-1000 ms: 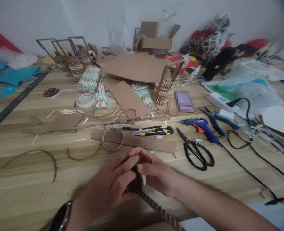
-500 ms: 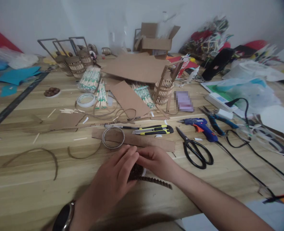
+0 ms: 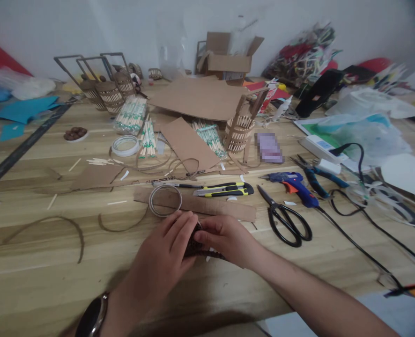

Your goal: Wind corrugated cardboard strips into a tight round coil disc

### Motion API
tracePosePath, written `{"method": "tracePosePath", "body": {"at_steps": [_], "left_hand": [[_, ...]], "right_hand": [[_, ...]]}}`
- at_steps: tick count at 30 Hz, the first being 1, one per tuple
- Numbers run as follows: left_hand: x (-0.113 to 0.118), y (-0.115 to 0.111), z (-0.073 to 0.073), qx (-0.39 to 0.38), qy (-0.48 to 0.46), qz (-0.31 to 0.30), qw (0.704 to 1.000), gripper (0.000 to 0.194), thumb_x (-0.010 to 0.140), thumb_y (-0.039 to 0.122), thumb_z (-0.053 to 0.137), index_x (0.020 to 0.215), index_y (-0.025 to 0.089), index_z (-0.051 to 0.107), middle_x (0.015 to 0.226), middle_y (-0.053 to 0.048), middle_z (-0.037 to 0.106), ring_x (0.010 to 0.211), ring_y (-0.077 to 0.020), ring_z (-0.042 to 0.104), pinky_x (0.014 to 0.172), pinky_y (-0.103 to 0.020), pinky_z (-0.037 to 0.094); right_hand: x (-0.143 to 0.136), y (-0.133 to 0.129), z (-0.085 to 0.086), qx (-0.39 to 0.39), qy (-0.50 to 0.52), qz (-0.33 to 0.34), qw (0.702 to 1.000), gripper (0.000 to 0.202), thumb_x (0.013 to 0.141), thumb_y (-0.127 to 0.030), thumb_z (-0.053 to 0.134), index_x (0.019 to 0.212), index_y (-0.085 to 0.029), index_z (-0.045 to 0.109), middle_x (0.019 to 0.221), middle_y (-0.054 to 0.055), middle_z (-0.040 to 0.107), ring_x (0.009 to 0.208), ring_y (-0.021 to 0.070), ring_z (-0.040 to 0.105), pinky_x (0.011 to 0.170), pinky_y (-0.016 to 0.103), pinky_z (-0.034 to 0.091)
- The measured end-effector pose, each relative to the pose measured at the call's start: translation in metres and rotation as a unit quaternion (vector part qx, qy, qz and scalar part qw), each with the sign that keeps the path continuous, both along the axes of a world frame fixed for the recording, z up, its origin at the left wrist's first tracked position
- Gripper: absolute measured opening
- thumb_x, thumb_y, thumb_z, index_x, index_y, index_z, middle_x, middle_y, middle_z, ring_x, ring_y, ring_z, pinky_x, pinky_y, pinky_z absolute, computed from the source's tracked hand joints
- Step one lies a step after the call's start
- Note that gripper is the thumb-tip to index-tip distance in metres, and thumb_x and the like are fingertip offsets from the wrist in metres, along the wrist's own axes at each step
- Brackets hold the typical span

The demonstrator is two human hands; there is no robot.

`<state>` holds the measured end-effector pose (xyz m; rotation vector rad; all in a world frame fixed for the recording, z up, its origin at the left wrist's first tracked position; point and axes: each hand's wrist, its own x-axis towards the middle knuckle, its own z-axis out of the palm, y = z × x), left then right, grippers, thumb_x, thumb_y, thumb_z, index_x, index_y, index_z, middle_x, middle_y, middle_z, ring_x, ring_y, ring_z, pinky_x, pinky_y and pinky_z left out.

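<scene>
Between my hands is a dark brown coil of corrugated cardboard strip (image 3: 192, 245), largely covered by my fingers. My left hand (image 3: 168, 248) wraps its far and left sides, fingers pressed together. From the right, my right hand (image 3: 225, 238) pinches the coil's edge with thumb and fingers. A ridged length of the strip runs under the right hand, its end hidden. Just beyond lie a tape roll (image 3: 165, 200) and a flat cardboard strip (image 3: 221, 208).
Right of my hands lie black-handled scissors (image 3: 287, 220), a blue glue gun (image 3: 293, 185) with a cord, and pliers (image 3: 316, 178). A yellow-black utility knife (image 3: 225, 189) is ahead. Farther back stand a small stick bucket (image 3: 240, 133), stick bundles (image 3: 132, 114) and cardboard sheets (image 3: 200, 98).
My right hand has shifted slightly down, its thumb now over the coil's edge. The strip's loose tail, which stuck out to the right, is now mostly behind that hand.
</scene>
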<state>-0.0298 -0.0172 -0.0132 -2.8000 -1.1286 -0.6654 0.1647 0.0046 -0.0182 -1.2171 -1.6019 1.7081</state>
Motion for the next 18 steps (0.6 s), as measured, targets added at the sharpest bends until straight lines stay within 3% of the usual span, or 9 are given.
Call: {"method": "tracePosePath", "body": {"at_steps": [3, 6, 8, 12, 18], "left_hand": [[0.000, 0.001, -0.001, -0.021, -0.012, 0.006, 1.000, 0.048, 0.088, 0.013, 0.055, 0.135, 0.008, 0.045, 0.127, -0.021, 0.064, 0.115, -0.0352, 0.064, 0.094, -0.053, 0.059], [-0.004, 0.001, -0.001, -0.052, -0.052, 0.022, 0.997, 0.048, 0.090, 0.017, 0.056, 0.137, 0.011, 0.044, 0.131, -0.021, 0.059, 0.117, -0.0345, 0.062, 0.094, -0.052, 0.059], [-0.008, 0.001, 0.000, -0.068, -0.075, 0.028, 0.994, 0.050, 0.091, 0.020, 0.057, 0.139, 0.013, 0.043, 0.133, -0.021, 0.057, 0.119, -0.0340, 0.060, 0.095, -0.052, 0.058], [-0.010, 0.000, 0.001, -0.079, -0.098, 0.013, 0.992, 0.047, 0.095, 0.027, 0.056, 0.139, 0.015, 0.043, 0.135, -0.020, 0.054, 0.123, -0.0322, 0.058, 0.099, -0.049, 0.057], [-0.008, -0.002, 0.001, -0.081, -0.104, 0.000, 0.991, 0.042, 0.100, 0.033, 0.050, 0.138, 0.015, 0.043, 0.134, -0.019, 0.055, 0.122, -0.0295, 0.059, 0.100, -0.046, 0.056]], "right_hand": [[0.001, 0.000, 0.004, 0.006, 0.008, -0.004, 1.000, 0.031, 0.082, -0.047, 0.068, 0.073, -0.018, 0.067, 0.062, -0.004, 0.055, 0.058, 0.0117, 0.047, 0.052, 0.023, 0.033], [0.006, 0.003, 0.012, 0.013, 0.040, -0.016, 0.999, 0.037, 0.079, -0.052, 0.073, 0.097, -0.019, 0.073, 0.078, 0.000, 0.070, 0.070, 0.0173, 0.063, 0.063, 0.026, 0.048], [0.010, 0.006, 0.017, 0.049, 0.036, -0.063, 0.996, 0.039, 0.084, -0.053, 0.068, 0.104, -0.019, 0.072, 0.083, 0.003, 0.074, 0.075, 0.0189, 0.068, 0.070, 0.030, 0.053], [0.013, 0.006, 0.022, 0.178, -0.022, -0.141, 0.974, 0.019, 0.089, -0.037, 0.063, 0.089, -0.020, 0.072, 0.077, 0.003, 0.074, 0.071, 0.0169, 0.067, 0.068, 0.029, 0.054], [0.007, -0.003, 0.019, 0.275, -0.052, -0.093, 0.955, 0.006, 0.086, -0.023, 0.065, 0.081, -0.021, 0.067, 0.073, 0.000, 0.071, 0.066, 0.0136, 0.064, 0.059, 0.023, 0.049]]}}
